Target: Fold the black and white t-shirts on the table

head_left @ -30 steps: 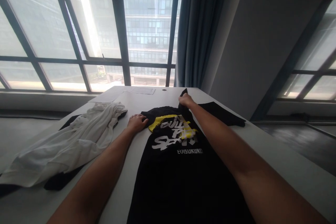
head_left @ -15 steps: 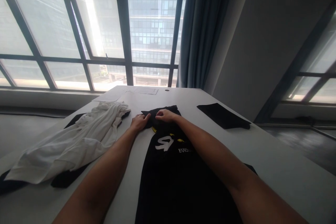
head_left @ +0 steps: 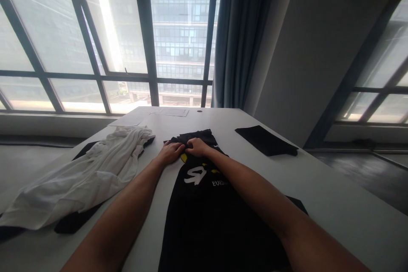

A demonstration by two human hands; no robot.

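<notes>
A long black garment (head_left: 204, 221) lies on the table in front of me, with white lettering and yellow patches printed on it. Its far end is narrow and bunched into folds. My left hand (head_left: 172, 152) is closed on the left edge of those folds, its fingertips partly lost in the dark cloth. Close beside it, nearly touching, my right hand (head_left: 196, 147) pinches the fabric with curled fingers. My right forearm crosses above the print and hides part of the letters.
Left of my arm lies a crumpled white garment (head_left: 92, 174) with dark cloth under it. A folded black cloth (head_left: 267, 140) sits at the right on the white table (head_left: 331, 204). Paper sheets (head_left: 174, 112) lie at the far edge, before the windows and a blue curtain (head_left: 242, 38).
Both hands have come slightly closer together and a little nearer to me at the garment's far end. More bunched cloth shows beyond them. The view has shifted slightly.
</notes>
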